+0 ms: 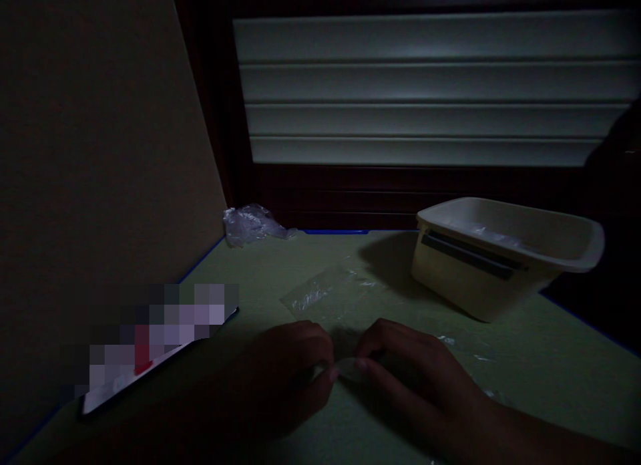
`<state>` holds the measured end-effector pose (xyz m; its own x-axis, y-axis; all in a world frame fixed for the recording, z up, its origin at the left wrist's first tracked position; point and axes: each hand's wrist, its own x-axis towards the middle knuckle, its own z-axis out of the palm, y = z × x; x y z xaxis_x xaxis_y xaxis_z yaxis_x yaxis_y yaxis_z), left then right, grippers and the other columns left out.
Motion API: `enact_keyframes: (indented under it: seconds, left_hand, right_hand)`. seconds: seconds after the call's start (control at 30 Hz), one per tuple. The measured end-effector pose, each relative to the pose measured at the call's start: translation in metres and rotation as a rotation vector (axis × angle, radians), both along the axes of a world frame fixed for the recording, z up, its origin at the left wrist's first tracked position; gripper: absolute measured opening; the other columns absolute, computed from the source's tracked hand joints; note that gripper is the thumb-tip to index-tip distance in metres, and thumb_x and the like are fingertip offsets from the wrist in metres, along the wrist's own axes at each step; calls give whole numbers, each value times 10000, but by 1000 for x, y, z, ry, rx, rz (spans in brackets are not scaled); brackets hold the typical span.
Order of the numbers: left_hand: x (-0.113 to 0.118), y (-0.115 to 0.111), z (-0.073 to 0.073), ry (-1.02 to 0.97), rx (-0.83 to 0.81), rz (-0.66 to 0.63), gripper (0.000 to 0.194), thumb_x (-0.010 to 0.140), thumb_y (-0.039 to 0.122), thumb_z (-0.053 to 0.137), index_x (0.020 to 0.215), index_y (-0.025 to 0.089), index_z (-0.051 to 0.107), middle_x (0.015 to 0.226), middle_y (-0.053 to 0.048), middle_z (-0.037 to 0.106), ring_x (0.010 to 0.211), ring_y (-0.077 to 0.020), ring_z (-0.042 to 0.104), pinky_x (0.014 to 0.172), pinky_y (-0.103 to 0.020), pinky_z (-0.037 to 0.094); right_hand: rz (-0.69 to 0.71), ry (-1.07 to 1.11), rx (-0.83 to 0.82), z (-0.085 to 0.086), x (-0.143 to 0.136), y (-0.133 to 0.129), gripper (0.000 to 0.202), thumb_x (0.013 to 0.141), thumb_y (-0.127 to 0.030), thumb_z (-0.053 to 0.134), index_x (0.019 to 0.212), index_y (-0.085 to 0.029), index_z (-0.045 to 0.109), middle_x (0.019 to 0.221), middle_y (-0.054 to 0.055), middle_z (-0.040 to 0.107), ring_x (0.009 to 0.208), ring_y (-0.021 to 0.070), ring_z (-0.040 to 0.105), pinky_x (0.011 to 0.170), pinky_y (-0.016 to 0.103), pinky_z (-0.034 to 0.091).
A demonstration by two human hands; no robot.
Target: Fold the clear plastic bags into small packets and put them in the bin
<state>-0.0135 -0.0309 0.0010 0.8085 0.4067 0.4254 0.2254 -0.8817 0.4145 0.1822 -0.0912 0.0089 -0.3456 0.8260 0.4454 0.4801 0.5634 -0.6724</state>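
Note:
A small, pale, translucent piece (347,367) lies between my two hands at the lower middle of the view. My left hand (300,368) pinches its left end between thumb and fingers. At its right end, my right hand (410,365) is closed on it in a pinch. The dim light hides what exactly the piece is. Just beyond my hands, a clear plastic bag (320,294) lies flat on the green surface (240,278).
A cream bin (461,284) with plastic inside stands at the right. Crumpled plastic (250,224) sits in the back left corner. A partly pixelated flat device (160,361) is at the left by the wall. More clear plastic (471,347) lies beyond my right hand.

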Motion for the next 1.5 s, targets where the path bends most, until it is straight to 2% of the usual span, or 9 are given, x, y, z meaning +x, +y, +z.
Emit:
enact_keyframes:
  seconds: [0.13, 0.27, 0.4, 0.53, 0.7, 0.87, 1.0, 1.27, 1.5]
  left_hand:
    - [0, 2, -2, -31, 17, -34, 154, 867, 288, 495, 806, 151, 533, 768, -40, 613, 688, -144, 555, 619, -244, 439]
    - [2, 3, -1, 43, 41, -7, 235, 898, 238, 407, 718, 155, 533, 725, -33, 607, 654, -140, 547, 591, -241, 425]
    - [3, 2, 3, 46, 32, -1, 262, 897, 191, 324, 762, 147, 545, 745, -52, 607, 679, -148, 544, 627, -257, 431]
    - [2, 1, 1, 53, 15, 5, 183, 847, 156, 367, 781, 150, 538, 756, -47, 596, 685, -149, 534, 630, -259, 427]
    - [1, 2, -5, 16, 55, -3, 57, 795, 164, 478, 796, 162, 535, 772, -44, 596, 712, -161, 528, 651, -273, 419]
    - [4, 5, -3, 42, 90, -23, 192, 856, 161, 415, 714, 158, 544, 707, -30, 593, 661, -145, 527, 627, -263, 403]
    - [4, 4, 0, 59, 95, -10, 220, 855, 159, 382, 697, 153, 535, 720, -42, 598, 667, -153, 527, 628, -277, 408]
    - [3, 3, 1, -75, 63, -41, 138, 796, 129, 462, 669, 166, 499, 788, -36, 598, 734, -148, 542, 692, -291, 428]
    - [4, 7, -11, -47, 17, -9, 128, 788, 108, 474, 677, 168, 458, 823, -35, 583, 775, -163, 531, 713, -323, 415]
  right_hand:
    - [-17, 16, -32, -1, 0, 0, 133, 881, -189, 470, 791, -188, 568, 716, -4, 603, 648, 104, 568, 589, 200, 442]
    - [-25, 16, -28, -3, 0, 0, 152, 881, -198, 464, 764, -184, 560, 697, -4, 590, 628, 106, 558, 576, 204, 436]
    - [-48, -2, -50, -1, 0, 0, 163, 885, -202, 458, 763, -191, 565, 691, -6, 590, 624, 108, 555, 578, 202, 434]
    - [-77, 12, -44, 1, 1, -1, 161, 886, -211, 461, 778, -200, 580, 688, -7, 605, 620, 113, 565, 573, 200, 438]
    - [-15, 23, -21, -1, 1, 0, 142, 887, -211, 482, 798, -199, 592, 718, 0, 636, 647, 115, 592, 600, 201, 449]
    - [8, 9, 1, 0, 2, 0, 133, 887, -192, 491, 878, -205, 623, 779, 6, 659, 695, 108, 607, 639, 193, 459]
    - [-50, 16, 39, 4, 4, 3, 116, 857, -192, 524, 790, -190, 618, 708, 1, 651, 632, 109, 598, 586, 198, 466]
    - [-147, 56, -73, -2, 6, 11, 132, 837, -233, 537, 746, -192, 624, 688, 7, 673, 638, 135, 614, 590, 235, 486]
    - [-150, 61, -174, -5, 8, 18, 117, 832, -224, 531, 763, -177, 613, 687, 2, 645, 631, 131, 583, 583, 232, 456]
